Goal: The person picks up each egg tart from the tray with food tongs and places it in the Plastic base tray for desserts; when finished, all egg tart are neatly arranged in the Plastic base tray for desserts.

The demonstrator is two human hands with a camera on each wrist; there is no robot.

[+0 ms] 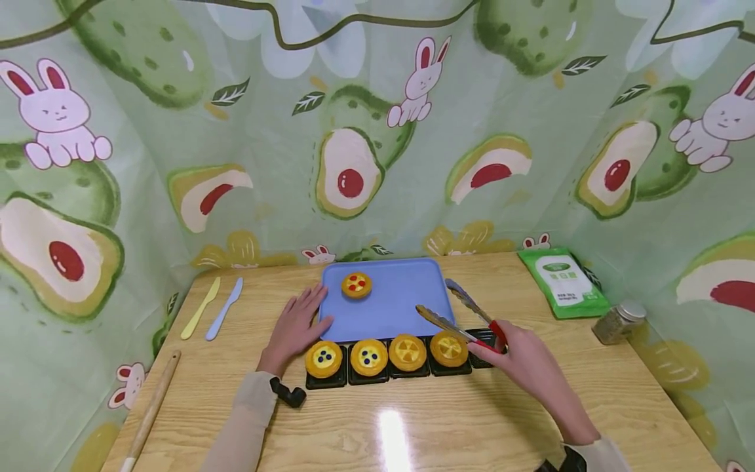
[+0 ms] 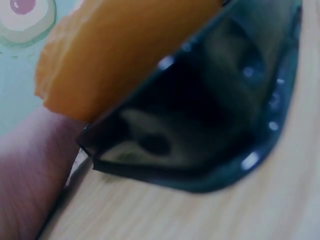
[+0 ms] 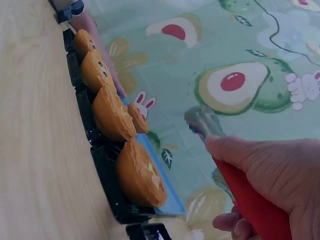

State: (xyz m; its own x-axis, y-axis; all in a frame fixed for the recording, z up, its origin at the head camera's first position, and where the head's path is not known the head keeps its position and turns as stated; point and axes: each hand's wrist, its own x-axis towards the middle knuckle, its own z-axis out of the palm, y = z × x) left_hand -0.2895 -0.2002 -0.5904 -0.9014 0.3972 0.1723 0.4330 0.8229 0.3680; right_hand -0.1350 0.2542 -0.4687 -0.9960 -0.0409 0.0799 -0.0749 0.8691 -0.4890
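My left hand [image 1: 299,321] lies with its fingers straight on the left rim of a blue tray [image 1: 389,308]. On that tray sits one egg tart with red dots [image 1: 356,285]. My right hand [image 1: 527,357] grips metal tongs by their red handles [image 3: 245,195]; their parted tips are over the tray's right part with nothing between them. Along the tray's front edge runs a row of small black holders [image 1: 327,382]. Two carry tarts with blue dots [image 1: 369,357]; two carry tarts with yellow wedges [image 1: 408,353]. The rightmost holder is partly hidden by the tongs.
Yellow [image 1: 200,308] and blue [image 1: 225,308] plastic knives lie at the left, above a wooden rolling pin [image 1: 154,406]. At the right are a green-and-white packet [image 1: 564,282] and a spice jar [image 1: 618,323]. A patterned cloth [image 1: 283,144] encloses the table's back and sides.
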